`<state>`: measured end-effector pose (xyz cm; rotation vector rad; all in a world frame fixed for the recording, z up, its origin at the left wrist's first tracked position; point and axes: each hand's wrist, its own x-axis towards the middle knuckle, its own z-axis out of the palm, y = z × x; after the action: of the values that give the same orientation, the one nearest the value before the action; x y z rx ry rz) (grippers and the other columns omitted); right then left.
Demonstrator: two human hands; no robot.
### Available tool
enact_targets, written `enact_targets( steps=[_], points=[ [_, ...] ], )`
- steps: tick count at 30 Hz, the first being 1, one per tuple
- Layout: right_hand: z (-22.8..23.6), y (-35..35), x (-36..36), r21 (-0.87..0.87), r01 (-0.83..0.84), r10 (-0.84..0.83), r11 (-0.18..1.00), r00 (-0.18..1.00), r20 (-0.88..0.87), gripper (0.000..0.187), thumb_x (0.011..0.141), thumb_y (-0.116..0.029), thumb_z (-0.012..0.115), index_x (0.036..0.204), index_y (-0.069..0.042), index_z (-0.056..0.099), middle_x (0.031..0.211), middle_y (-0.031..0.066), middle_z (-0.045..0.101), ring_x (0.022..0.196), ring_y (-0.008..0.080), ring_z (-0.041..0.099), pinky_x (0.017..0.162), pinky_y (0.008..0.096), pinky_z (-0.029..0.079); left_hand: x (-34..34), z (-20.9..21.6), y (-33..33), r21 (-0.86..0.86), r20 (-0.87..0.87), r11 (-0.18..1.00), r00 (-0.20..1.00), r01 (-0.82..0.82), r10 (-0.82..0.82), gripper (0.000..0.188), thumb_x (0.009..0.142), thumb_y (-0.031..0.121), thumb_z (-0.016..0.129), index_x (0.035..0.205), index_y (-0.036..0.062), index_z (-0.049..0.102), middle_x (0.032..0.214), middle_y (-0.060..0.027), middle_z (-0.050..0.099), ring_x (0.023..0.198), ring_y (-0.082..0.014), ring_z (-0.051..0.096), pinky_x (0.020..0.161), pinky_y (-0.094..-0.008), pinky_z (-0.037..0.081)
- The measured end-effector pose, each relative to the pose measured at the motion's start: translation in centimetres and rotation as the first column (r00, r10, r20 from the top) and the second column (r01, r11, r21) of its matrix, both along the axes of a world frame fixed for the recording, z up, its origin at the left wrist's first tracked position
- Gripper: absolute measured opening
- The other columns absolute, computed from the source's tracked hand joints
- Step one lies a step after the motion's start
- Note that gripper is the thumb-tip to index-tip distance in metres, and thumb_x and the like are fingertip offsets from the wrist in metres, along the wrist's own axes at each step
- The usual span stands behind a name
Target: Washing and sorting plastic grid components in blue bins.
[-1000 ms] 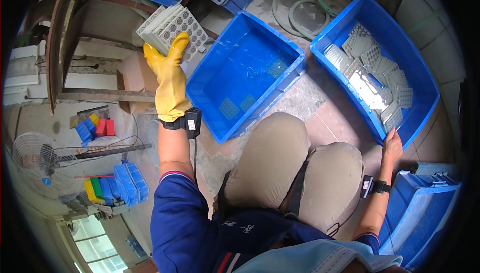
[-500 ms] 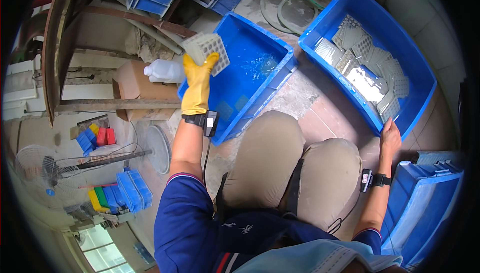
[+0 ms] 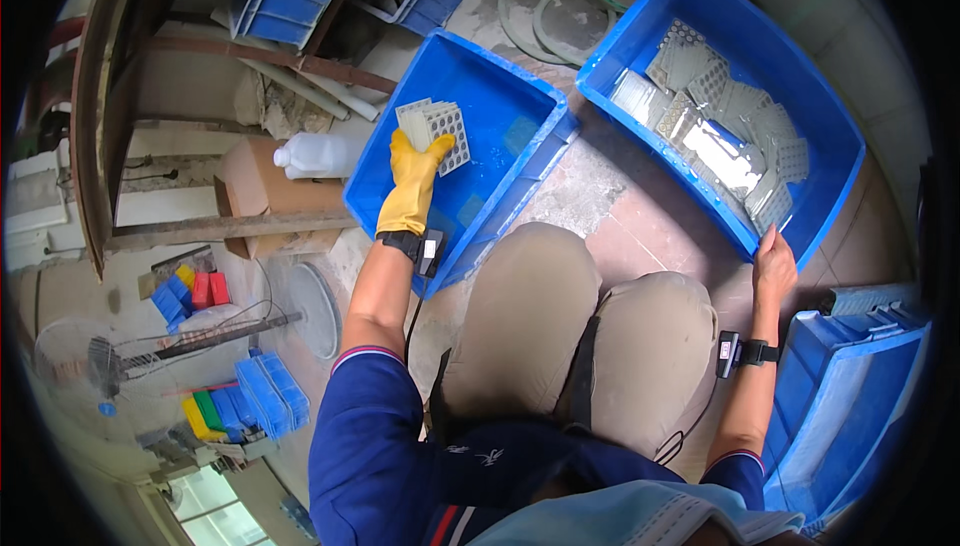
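Note:
My left hand [image 3: 410, 181], in a yellow rubber glove, is closed around a stack of pale square plates [image 3: 438, 134] dotted with rows of dark round spots. It holds the stack over the left blue tub [image 3: 455, 264], where shallow liquid and a couple of faint square shapes show on the bottom. On the right, my bare right hand [image 3: 775, 268] grips the near corner rim of a second blue tub [image 3: 845, 181]. Inside that tub lie many similar spotted plates [image 3: 735, 96], loosely piled, with bright light glaring off the liquid around them.
A white plastic jug [image 3: 318, 156] and a cardboard box [image 3: 245, 186] stand left of the left tub. A pale hose [image 3: 510, 21] coils behind the tubs. Blue crates [image 3: 830, 386] sit at my right. A fan [image 3: 85, 366] and coloured bins [image 3: 270, 396] are at far left.
My left hand has carried the stack lower and slightly right, inside the left tub's outline. The splashing there has calmed. My right hand stays on its rim; the view has shifted slightly.

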<state>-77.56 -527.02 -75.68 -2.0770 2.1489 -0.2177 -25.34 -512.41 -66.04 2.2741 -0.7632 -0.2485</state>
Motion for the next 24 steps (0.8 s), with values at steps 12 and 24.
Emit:
enact_targets(
  steps=[12, 24],
  points=[
    [0.1, -0.1, 0.1, -0.020, -0.015, 0.016, 1.000, 1.000, 0.011, 0.038, 0.091, -0.038, 0.042, 0.081, -0.009, 0.066, 0.077, 0.0154, 0.064, 0.071, 0.0342, 0.061, 0.061, 0.0438, 0.048, 0.2, -2.1, -0.1, 0.028, -0.033, 0.998, 0.997, -0.063, 0.064, 0.062, 0.060, 0.022, 0.080, 0.108, -0.0031, 0.050, 0.102, -0.0182, 0.062, 0.090, -0.0284, 0.062, 0.078, -0.0348, 0.050],
    [0.1, -0.1, -0.1, -0.008, -0.036, 0.036, 0.999, 0.999, -0.003, 0.039, 0.092, -0.038, 0.041, 0.082, -0.009, 0.066, 0.078, 0.0158, 0.064, 0.071, 0.0351, 0.061, 0.062, 0.0444, 0.048, -0.1, -2.5, -0.1, 0.062, 0.006, 0.996, 0.998, -0.069, 0.069, 0.063, 0.059, 0.024, 0.081, 0.107, -0.0031, 0.051, 0.102, -0.0186, 0.062, 0.092, -0.0305, 0.062, 0.079, -0.0353, 0.049]
  ],
)
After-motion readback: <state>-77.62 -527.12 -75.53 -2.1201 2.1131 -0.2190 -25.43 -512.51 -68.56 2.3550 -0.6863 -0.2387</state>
